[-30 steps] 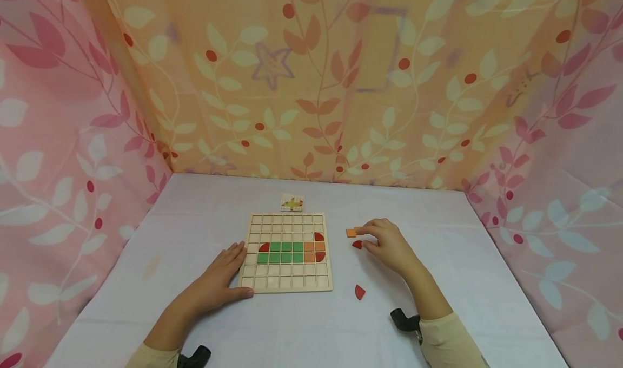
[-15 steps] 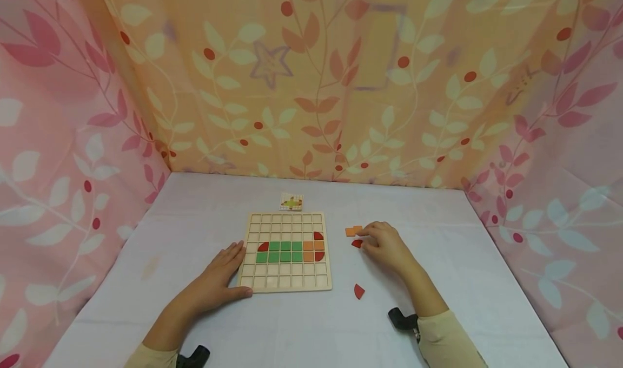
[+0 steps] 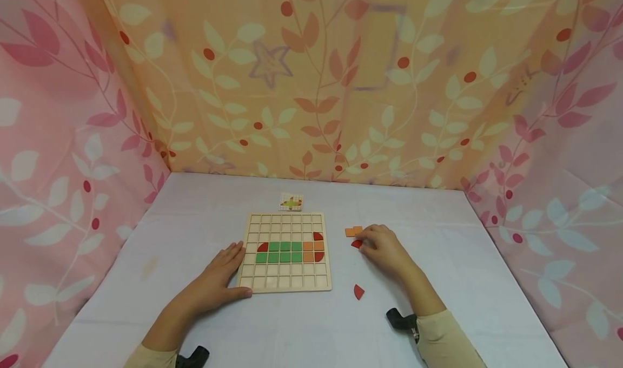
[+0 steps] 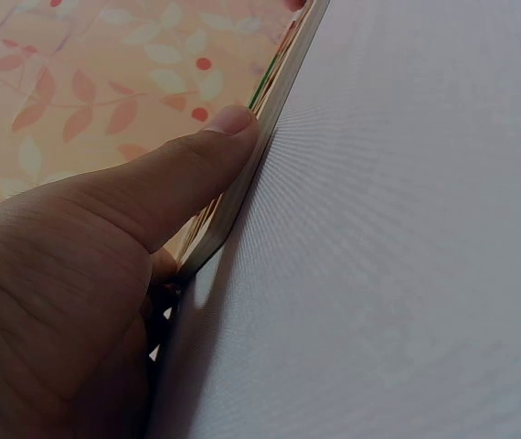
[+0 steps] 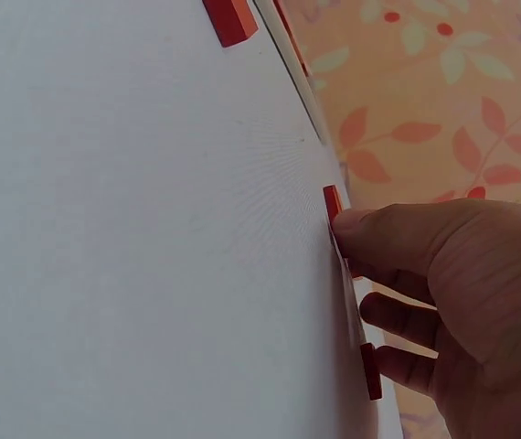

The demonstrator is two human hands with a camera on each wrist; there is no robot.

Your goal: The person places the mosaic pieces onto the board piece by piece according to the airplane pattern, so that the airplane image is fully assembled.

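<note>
A wooden grid board point(image 3: 293, 282) lies on the table, bearing green and orange squares and several red quarter-circle pieces. Its left side is steadied by my left hand point(image 3: 216, 278), fingers extended along the edge; in the left wrist view the thumb point(image 4: 201, 160) lies over the rim. Right of the board, my right hand point(image 3: 386, 249) pinches a red quarter-circle piece point(image 3: 356, 244) at table level; the thumb covers part of it in the right wrist view. A second red piece point(image 5: 371, 372) is by its lower fingers there. Two orange squares point(image 3: 349, 232) lie just beyond the fingertips.
Another red quarter-circle piece point(image 3: 358, 291) lies nearer, right of the board's front corner. A small pattern card point(image 3: 291, 202) is behind the board. White cloth point(image 3: 302, 330) covers the table, with floral curtains point(image 3: 311, 86) around it.
My right hand has shifted slightly down and left, its fingers drawing away from the orange squares and closing at the red piece. My left hand stays in place on the board.
</note>
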